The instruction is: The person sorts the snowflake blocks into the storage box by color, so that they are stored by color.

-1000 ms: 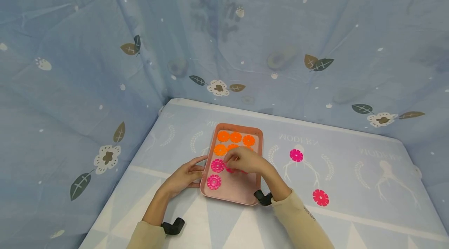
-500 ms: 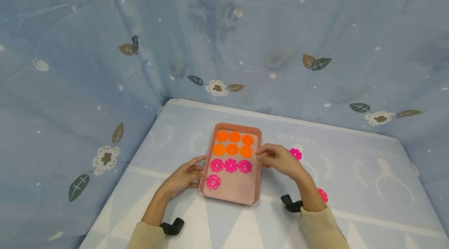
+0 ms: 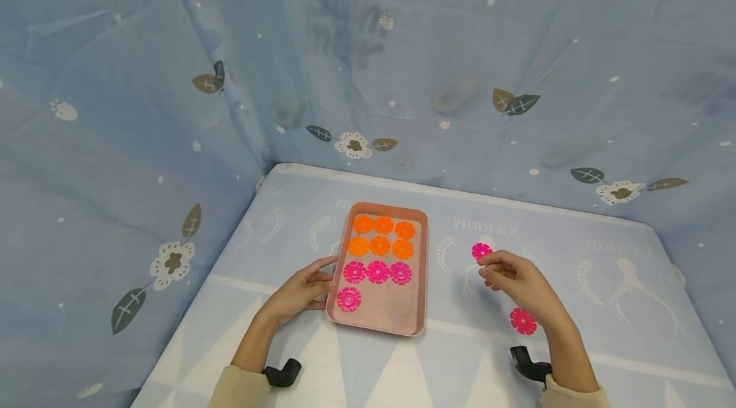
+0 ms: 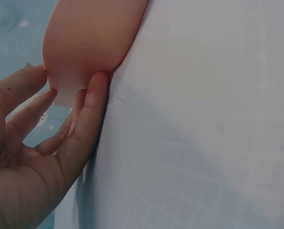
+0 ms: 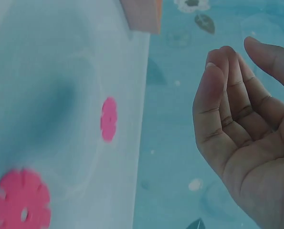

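My left hand point(image 3: 299, 292) rests with its fingertips against the left side of a shallow pink tray point(image 3: 379, 322). In the left wrist view, those extended fingers point(image 4: 87, 117) touch the tray's wall point(image 4: 91, 38). Inside the tray lie two rows of orange notched plastic discs point(image 3: 379, 246), a row of pink notched discs point(image 3: 377, 272) and one more pink disc point(image 3: 349, 299) below. My right hand point(image 3: 523, 283) hovers right of the tray with loosely bent fingers and nothing in them. Just beyond its fingertips is a pink disc point(image 3: 480, 250) on the table.
A second loose disc, reddish pink point(image 3: 523, 320), lies on the table below my right hand. The patterned cloth on the table point(image 3: 598, 331) meets blue curtains point(image 3: 437, 76) at the back and left.
My right hand has left the tray and moved right, near the loose pink disc. Three pink discs in a row are now uncovered. My left hand stays at the tray.
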Motion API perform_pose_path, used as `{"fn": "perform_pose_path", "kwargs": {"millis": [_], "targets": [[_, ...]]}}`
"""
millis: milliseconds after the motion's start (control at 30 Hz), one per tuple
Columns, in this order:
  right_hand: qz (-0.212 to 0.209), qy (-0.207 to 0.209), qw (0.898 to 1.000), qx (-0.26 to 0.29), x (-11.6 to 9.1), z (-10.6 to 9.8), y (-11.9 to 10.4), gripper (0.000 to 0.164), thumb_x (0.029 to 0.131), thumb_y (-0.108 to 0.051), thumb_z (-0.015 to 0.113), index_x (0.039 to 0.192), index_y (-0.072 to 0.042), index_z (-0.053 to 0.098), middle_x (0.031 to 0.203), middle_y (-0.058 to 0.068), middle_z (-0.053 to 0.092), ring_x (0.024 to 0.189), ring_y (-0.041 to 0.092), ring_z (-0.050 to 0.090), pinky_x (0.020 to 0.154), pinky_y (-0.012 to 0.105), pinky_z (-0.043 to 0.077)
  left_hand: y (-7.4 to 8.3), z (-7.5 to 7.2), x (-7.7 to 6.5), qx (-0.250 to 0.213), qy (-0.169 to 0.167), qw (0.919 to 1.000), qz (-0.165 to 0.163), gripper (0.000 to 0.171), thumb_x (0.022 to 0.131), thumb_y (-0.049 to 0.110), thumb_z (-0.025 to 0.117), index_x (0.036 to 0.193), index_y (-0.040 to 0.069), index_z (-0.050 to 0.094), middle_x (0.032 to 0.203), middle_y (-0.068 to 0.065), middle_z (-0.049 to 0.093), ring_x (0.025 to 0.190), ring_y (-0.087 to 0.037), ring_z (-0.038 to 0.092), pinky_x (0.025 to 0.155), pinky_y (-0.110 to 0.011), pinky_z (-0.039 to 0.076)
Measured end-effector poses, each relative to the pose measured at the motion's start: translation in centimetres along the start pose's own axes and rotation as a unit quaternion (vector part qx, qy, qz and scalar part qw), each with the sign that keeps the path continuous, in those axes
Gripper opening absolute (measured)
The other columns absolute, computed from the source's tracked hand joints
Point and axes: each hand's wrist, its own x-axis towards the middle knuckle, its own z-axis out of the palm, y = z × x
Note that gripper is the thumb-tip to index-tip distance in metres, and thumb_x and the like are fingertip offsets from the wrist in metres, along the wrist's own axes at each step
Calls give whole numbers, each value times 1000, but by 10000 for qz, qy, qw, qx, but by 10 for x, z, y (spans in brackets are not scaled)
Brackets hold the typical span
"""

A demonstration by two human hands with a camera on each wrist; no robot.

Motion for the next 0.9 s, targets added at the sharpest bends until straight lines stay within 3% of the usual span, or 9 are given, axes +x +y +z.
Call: {"fn": "perform_pose_path", "kwargs": {"millis": [333,567,900], "targets": [[272,316,9991,8,-31,-24,20,31,100,-16,64,124,4,60,105,20,66,85,29,67,74,30,57,-1,0,0,44,30,10000,-1,58,101,17,62,154,21,40,130,-21,54,108,-32,62,84,-43,57],[510,527,9971,-218,-47,-37,40,38,101,-24,64,127,3,60,107,21,65,87,27,67,74,31,57,-1,0,-1,43,66,10000,-14,58,101,18,63,154,21,41,129,-21,54,107,-31,63,83,-43,58],[1153,250,9918,-495,-54,-45,61,38,99,-22,66,128,3,60,107,13,61,86,26,61,71,32,54,-1,-1,0,43,-8,10000,26,58,102,18,61,155,21,39,132,-22,53,110,-33,62,85,-44,57]]}}
